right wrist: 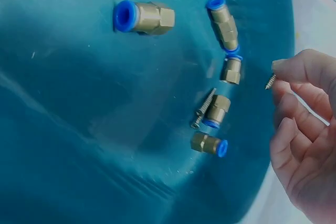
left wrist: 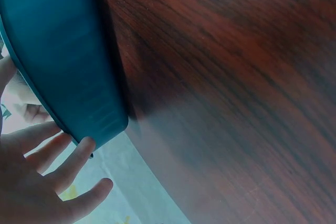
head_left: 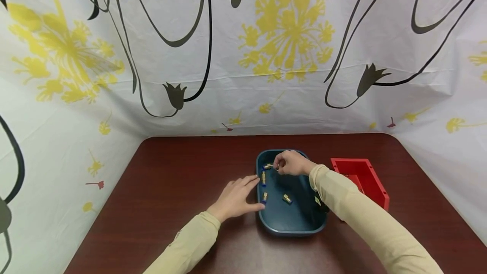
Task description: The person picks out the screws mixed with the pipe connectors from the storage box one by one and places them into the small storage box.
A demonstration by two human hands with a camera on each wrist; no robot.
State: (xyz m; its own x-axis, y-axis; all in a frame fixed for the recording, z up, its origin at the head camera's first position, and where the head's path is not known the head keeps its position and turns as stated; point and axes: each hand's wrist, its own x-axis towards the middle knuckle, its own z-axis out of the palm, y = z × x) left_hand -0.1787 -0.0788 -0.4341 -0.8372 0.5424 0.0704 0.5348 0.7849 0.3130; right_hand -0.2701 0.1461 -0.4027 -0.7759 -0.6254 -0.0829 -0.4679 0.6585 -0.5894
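My right hand (head_left: 294, 163) is over the far part of a blue-green tray (head_left: 294, 217), pinching a small screw (right wrist: 270, 82) between thumb and fingertip. Below it in the right wrist view lie brass pipe fittings with blue collars, among them one fitting (right wrist: 152, 18) apart from the others and a double-ended fitting (right wrist: 224, 27). Loose screws (right wrist: 206, 104) lie against another fitting (right wrist: 218, 109). At the tray's left rim rests my left hand (head_left: 237, 198), fingers spread and extended. The left wrist view has its fingertips along the outer wall (left wrist: 63, 51).
A red open box (head_left: 374, 181) stands right of the tray, partly covered by my right sleeve (head_left: 354, 198). Both containers are on a dark red-brown wooden table (head_left: 171, 189). A white patterned cloth (head_left: 228, 54) hangs behind it and along the sides.
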